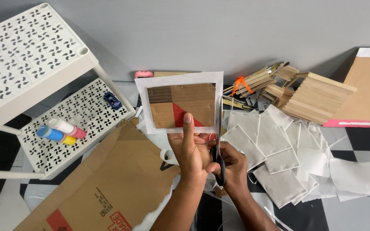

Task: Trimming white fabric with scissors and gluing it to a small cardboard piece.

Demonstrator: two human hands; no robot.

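Pinching the card point(180, 102), left hand point(189, 149) steadies it; right hand point(232, 164) grips scissors point(219, 160); a slip could nick the border.

the cardboard panel point(180, 105) was matt corrugated board edged in matt white paper point(180, 79); scissors point(219, 164) had glossy black plastic handles; sticks point(317, 98) were bare wood.

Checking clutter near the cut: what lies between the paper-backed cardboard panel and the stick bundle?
In the head view, little: the panel ends beside the bundle; between them are only grey wall and some loose sticks.
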